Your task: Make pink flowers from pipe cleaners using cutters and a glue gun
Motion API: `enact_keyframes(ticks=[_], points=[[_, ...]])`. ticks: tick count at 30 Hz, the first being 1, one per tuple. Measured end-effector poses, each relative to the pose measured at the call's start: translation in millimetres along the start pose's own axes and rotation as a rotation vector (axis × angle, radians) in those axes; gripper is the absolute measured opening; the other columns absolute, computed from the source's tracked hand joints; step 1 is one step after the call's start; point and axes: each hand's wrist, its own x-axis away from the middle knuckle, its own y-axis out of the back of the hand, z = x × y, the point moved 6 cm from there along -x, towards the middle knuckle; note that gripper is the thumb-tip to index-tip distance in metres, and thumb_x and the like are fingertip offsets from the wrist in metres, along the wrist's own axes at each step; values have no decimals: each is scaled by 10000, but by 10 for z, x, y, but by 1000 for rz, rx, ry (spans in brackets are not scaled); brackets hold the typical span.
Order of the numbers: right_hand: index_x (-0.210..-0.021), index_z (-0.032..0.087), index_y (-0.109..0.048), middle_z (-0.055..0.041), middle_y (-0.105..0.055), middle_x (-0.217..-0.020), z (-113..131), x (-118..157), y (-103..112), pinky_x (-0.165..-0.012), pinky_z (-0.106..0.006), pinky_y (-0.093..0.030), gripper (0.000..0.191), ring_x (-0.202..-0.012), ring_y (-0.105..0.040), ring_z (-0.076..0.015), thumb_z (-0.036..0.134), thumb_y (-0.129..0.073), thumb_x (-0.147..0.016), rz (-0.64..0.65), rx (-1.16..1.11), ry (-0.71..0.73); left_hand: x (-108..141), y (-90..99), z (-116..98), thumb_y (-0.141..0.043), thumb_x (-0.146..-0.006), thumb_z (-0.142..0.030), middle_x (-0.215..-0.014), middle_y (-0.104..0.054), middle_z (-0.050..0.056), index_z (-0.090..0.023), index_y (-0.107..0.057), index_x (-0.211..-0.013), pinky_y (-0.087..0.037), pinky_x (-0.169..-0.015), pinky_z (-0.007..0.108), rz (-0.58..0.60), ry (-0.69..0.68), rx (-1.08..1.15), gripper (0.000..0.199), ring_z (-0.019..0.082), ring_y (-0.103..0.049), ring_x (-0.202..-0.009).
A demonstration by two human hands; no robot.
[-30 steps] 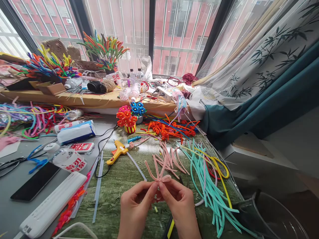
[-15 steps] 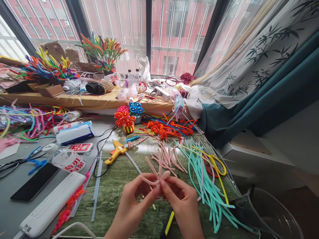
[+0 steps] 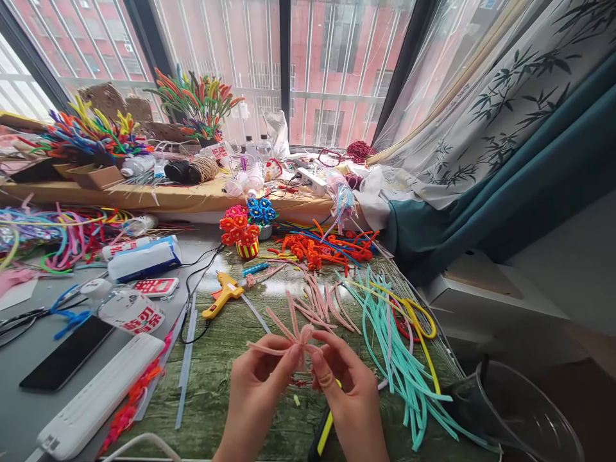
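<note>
A bundle of pink fuzzy stems [image 3: 292, 326] with a small loop is held between both hands above the green table. My left hand [image 3: 267, 378] pinches it at the centre, with straight stems fanning out up and to the left. On the right side, the thumb and fingers of my right hand [image 3: 342, 375] close on the same bundle near the loop. Loose pink stems [image 3: 330, 301] lie just beyond the hands. A black and yellow cutter [image 3: 323, 431] rests on the table, partly under my right hand.
A yellow glue gun [image 3: 224, 295] lies to the left, near a white power strip [image 3: 103, 398]. Mint stems [image 3: 397, 359] spread at the right beside a clear bin [image 3: 520, 410]. Flower pots [image 3: 247, 247] and orange stems [image 3: 317, 249] stand or lie farther back.
The pink bundle has turned, so its stems point more to the left and its loop stands more upright. Both hands have shifted slightly, still holding it.
</note>
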Motion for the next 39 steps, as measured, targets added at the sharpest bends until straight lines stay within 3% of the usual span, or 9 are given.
enact_keyframes(ticks=[2, 8, 16, 20, 28, 34, 39], points=[[-880, 200, -697, -2, -609, -632, -64, 14, -21, -519, -227, -442, 294, -574, -557, -153, 472, -717, -771, -14, -71, -81, 28, -1, -10, -748, -726, -350, -638, -653, 9, -140, -706, -691, -378, -438, 149, -76, 8, 32, 217, 63, -456, -478], [-867, 184, -705, 8, -619, -624, -80, 22, -186, -483, -214, -414, 298, -520, -542, -126, 457, -739, -752, 91, -223, -152, 48, -48, 35, -765, -702, -356, -555, -587, -12, -128, -719, -667, -335, -405, 146, -116, 64, 79, 236, 57, -445, -448], [-731, 160, -671, 15, -584, -574, -95, -48, -168, -471, -210, -396, 293, -498, -497, -108, 444, -736, -765, 162, -269, -217, -7, -93, 69, -754, -708, -402, -648, -641, 1, -136, -709, -771, -373, -421, 162, -6, 146, 95, 276, 66, -470, -461], [-721, 154, -678, 26, -548, -518, -131, -73, -162, -440, -207, -364, 319, -461, -463, -98, 467, -733, -756, 236, -297, -238, -22, -207, 46, -729, -733, -399, -642, -654, 12, -138, -723, -827, -405, -451, 183, 126, 158, 129, 277, 93, -523, -478], [-723, 152, -678, 20, -593, -528, -202, -93, -115, -412, -196, -385, 334, -447, -493, -98, 471, -775, -705, 203, -342, -285, -67, -133, 92, -768, -693, -365, -625, -659, 19, -123, -704, -755, -391, -420, 158, 9, 143, 93, 259, 79, -500, -474], [-709, 132, -688, -25, -662, -588, -204, -78, -157, -475, -222, -474, 348, -500, -574, -125, 450, -819, -655, 255, -347, -343, -83, -204, 58, -727, -733, -404, -578, -613, -22, -149, -643, -767, -428, -374, 186, 82, 166, 108, 271, 88, -503, -399], [-718, 137, -694, -25, -647, -577, -148, -107, -105, -486, -238, -479, 382, -516, -577, -142, 508, -778, -681, 303, -256, -322, -125, -219, 94, -693, -764, -424, -573, -622, 5, -130, -690, -778, -439, -420, 189, 196, 169, 13, 295, 107, -544, -446]])
